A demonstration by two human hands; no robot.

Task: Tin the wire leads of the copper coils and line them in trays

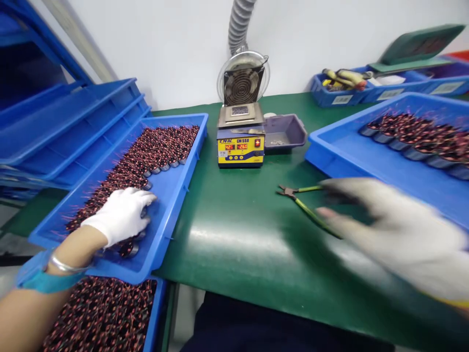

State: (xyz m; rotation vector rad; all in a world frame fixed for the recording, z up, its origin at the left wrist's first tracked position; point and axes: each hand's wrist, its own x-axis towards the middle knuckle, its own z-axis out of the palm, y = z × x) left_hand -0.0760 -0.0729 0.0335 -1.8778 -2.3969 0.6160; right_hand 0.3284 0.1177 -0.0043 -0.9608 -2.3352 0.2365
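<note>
My left hand (pixel 122 215), in a white glove, reaches into the left blue tray (pixel 166 220), its fingers curled round a small round part that is mostly hidden. Rows of dark round parts with reddish wires (pixel 142 156) stand around it. My right hand (pixel 381 220), gloved and blurred by motion, is at the green-handled cutters (pixel 309 210) over the green table (pixel 234 249). Its thumb and fingers are apart, with the handles near the fingertips; the cutters' jaws point left.
A yellow and blue solder pot (pixel 241 146) stands at the back centre beside a grey bin (pixel 286 132). At the right, another blue tray (pixel 340 151) holds more wired parts. Small blue bins (pixel 342 100) line the wall. A full tray (pixel 157 313) sits low at the left.
</note>
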